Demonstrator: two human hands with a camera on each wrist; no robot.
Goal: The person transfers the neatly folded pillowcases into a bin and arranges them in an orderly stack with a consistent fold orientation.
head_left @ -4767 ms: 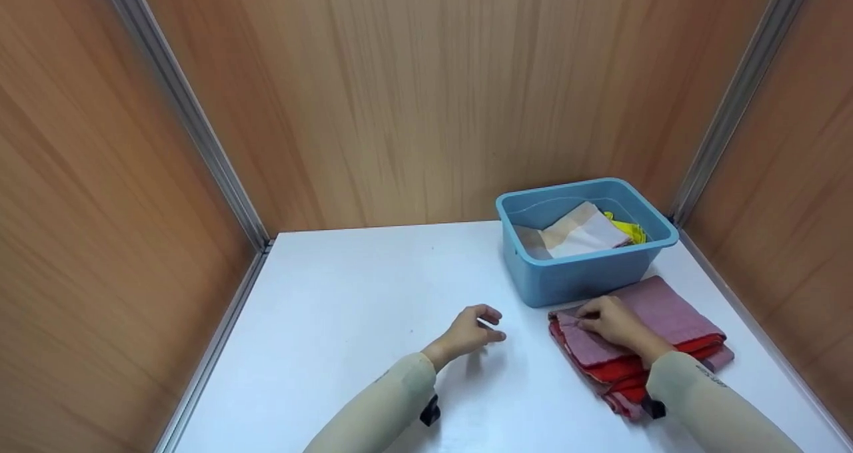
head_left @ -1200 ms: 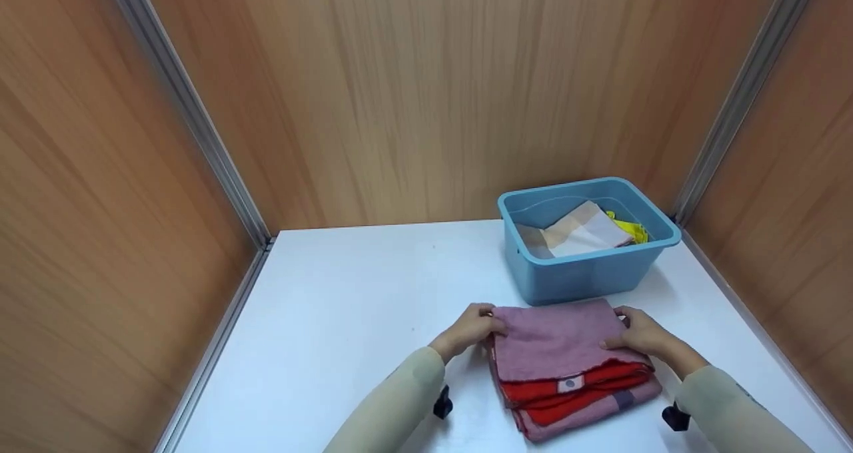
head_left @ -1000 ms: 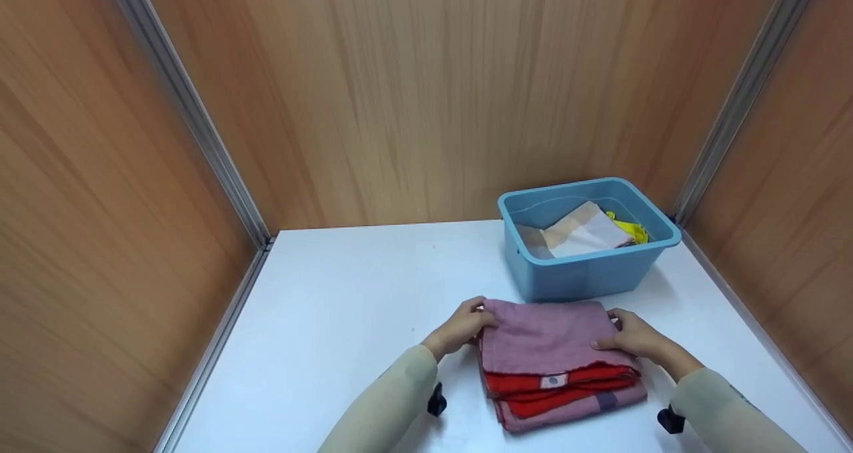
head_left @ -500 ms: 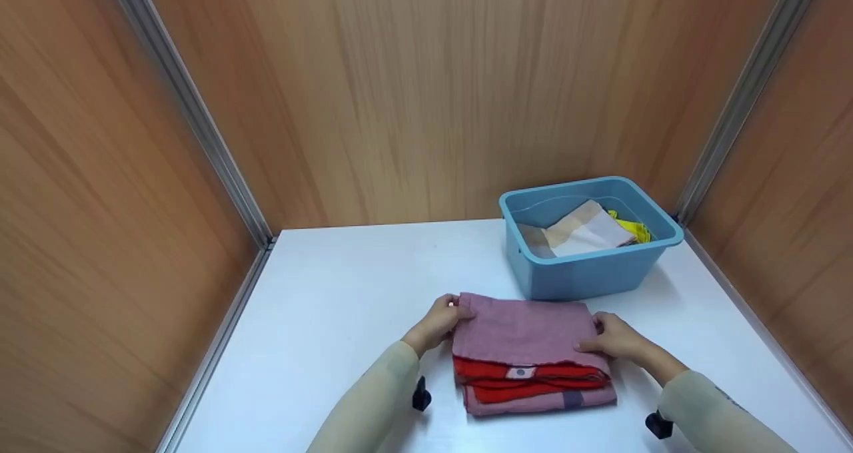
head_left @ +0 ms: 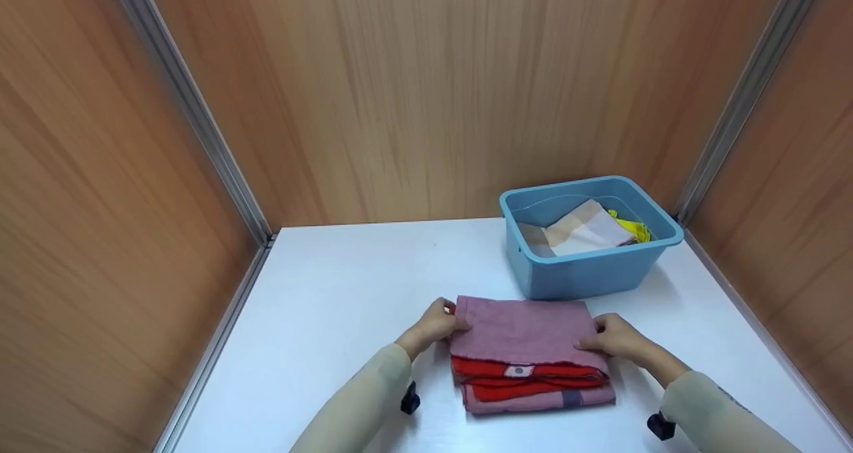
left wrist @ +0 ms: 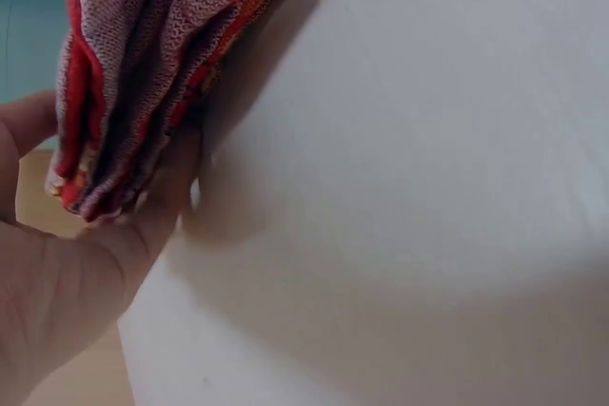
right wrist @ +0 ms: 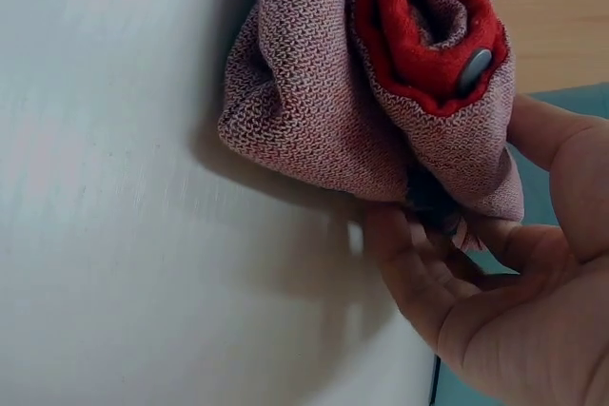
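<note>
A folded cloth (head_left: 526, 333), dusty pink outside with red layers and a small white tag at its near edge, lies in front of the blue bin. My left hand (head_left: 433, 325) grips its left side, thumb over the top. In the left wrist view, the fingers (left wrist: 176, 173) reach beneath the bunched layers of the cloth (left wrist: 143, 64). My right hand (head_left: 620, 340) pinches the opposite side between thumb and fingers. The right wrist view shows fingertips (right wrist: 390, 235) tucked under the knitted fold, and a metal snap button (right wrist: 474, 71) on the red layer.
The blue plastic bin (head_left: 580, 280) stands at the back right, just behind the cloth. Inside it are a beige-and-white folded cloth (head_left: 586, 230) and something yellow (head_left: 634, 229). Wood-grain panels (head_left: 426, 93) enclose the white table (head_left: 333, 293) at the back and sides.
The pink and red cloth has slid left from beside the right wall and been turned straighter. Both hands have taken its sides. In the last half second it has barely moved.
</note>
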